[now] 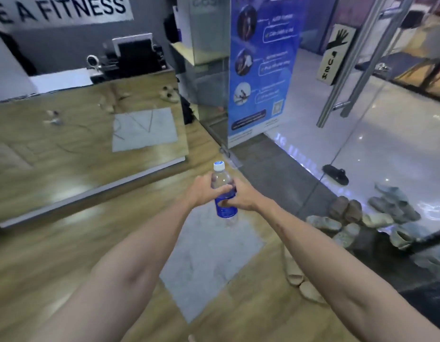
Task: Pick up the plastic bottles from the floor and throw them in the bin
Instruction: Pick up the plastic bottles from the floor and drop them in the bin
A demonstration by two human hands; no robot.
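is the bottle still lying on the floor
No, the plastic bottle is off the floor and upright, cap at the top, held between the left hand and the right hand.

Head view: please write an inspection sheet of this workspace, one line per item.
Surface: wooden floor with a grey square mat.
Job's things: plastic bottle, blue label, white cap, held upright above the floor; no bin seen.
Clutter: sandals heaped by the glass door; one black sandal apart; two beige ones near the mat.
Hands: left hand and right hand both grip the bottle.
Cables: nothing seen for certain.
Surroundings: reception counter, blue banner.
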